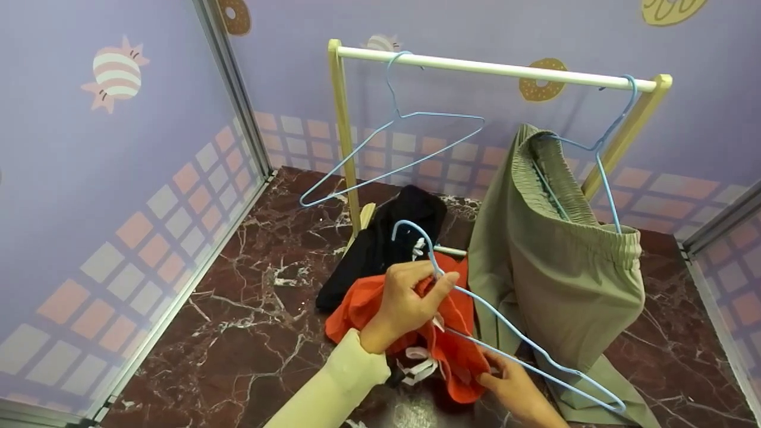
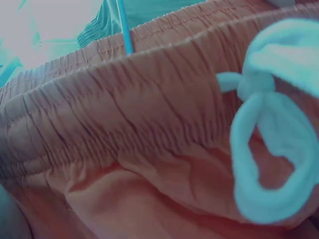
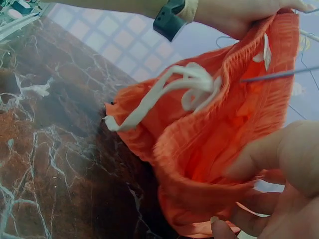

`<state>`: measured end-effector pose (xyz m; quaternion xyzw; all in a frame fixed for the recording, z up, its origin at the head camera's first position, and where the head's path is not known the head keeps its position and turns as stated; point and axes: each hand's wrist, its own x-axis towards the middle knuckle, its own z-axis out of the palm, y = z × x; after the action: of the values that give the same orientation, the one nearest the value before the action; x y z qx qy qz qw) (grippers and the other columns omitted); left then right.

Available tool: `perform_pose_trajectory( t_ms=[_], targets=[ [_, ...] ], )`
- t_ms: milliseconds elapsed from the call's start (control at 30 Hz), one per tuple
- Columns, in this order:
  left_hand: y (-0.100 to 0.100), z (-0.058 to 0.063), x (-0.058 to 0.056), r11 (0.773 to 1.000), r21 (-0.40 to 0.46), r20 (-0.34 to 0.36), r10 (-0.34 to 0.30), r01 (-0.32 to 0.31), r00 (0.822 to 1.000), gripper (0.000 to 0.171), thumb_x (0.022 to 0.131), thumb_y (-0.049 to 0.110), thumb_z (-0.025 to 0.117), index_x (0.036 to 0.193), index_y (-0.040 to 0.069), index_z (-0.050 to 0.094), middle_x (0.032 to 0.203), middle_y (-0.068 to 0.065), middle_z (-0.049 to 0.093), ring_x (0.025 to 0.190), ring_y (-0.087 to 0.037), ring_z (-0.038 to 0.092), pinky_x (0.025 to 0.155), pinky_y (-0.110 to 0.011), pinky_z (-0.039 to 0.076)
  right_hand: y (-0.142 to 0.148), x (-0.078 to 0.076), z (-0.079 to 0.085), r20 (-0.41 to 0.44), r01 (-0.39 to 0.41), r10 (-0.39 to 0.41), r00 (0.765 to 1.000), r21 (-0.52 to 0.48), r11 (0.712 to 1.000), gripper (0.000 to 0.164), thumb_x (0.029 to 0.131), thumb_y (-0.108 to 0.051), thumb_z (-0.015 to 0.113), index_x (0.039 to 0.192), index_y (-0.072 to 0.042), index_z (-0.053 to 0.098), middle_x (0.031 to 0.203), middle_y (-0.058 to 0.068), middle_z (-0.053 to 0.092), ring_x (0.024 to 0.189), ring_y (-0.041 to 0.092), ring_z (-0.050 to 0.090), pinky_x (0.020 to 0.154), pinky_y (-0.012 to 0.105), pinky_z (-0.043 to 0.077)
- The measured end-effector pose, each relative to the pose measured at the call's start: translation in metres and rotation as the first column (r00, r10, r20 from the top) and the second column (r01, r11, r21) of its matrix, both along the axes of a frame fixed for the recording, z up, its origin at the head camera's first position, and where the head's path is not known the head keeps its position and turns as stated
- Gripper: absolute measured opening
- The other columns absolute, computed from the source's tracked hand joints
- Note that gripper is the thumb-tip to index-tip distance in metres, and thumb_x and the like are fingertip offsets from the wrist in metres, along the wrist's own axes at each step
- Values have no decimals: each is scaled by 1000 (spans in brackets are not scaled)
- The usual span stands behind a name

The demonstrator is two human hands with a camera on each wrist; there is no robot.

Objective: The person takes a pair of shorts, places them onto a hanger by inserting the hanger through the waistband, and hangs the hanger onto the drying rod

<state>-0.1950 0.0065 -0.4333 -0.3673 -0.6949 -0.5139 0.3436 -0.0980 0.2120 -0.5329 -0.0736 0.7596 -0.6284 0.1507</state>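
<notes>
In the head view, a pair of orange shorts [image 1: 458, 356] with a gathered elastic waistband hangs between my hands. A white drawstring bow [image 2: 256, 92] dangles from its front. My left hand [image 1: 410, 297] grips a blue wire hanger [image 1: 505, 321] by its neck, along with one end of the waistband. One end of the hanger passes into the waist opening; the other sticks out to the right. With thumb inside and fingers outside, my right hand [image 3: 279, 184] pinches the opposite edge of the waistband [image 3: 199, 149], spreading it. In the head view, the right fingertips are partly hidden by cloth.
Behind stands a rack with a white rail [image 1: 493, 66]. A bare blue hanger [image 1: 392, 172] hangs at its left, and olive trousers [image 1: 553, 273] on another hanger at its right. A black garment [image 1: 380, 238] lies on the dark marbled floor [image 1: 238, 333]. Patterned walls enclose the space.
</notes>
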Motion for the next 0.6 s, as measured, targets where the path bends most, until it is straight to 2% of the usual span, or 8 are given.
perform_pose_trajectory(
  t_ms=[200,333,467,600],
  targets=[
    [-6,4,-1,1000,22,7,22,-22,1000,41,87,25,60,52,14,44,47,4,33,44,-2,32,43,-14,24,8,2,0,-79,61,-59,995,17,998,40,80,11,47,120,17,45,108,28,57,86,9,60,75,24,50],
    [-8,5,-3,998,40,10,42,-42,999,39,85,23,62,52,15,44,47,4,33,45,-3,32,44,-14,24,15,3,5,-84,166,-164,983,7,986,33,80,12,45,112,14,51,96,11,64,78,8,61,69,23,51],
    [-11,4,-4,997,53,7,57,-57,998,39,85,22,63,51,14,43,48,4,31,45,-3,30,44,-16,23,21,3,11,-66,308,-310,948,-33,951,28,78,15,46,103,10,58,85,1,64,72,8,59,66,22,49],
    [-12,4,-5,996,53,-7,71,-70,997,39,85,21,63,52,14,44,47,4,31,45,-4,30,44,-16,23,30,3,18,-111,378,-380,918,-42,925,30,76,17,47,99,6,62,93,2,67,81,9,60,70,20,47]
  ],
)
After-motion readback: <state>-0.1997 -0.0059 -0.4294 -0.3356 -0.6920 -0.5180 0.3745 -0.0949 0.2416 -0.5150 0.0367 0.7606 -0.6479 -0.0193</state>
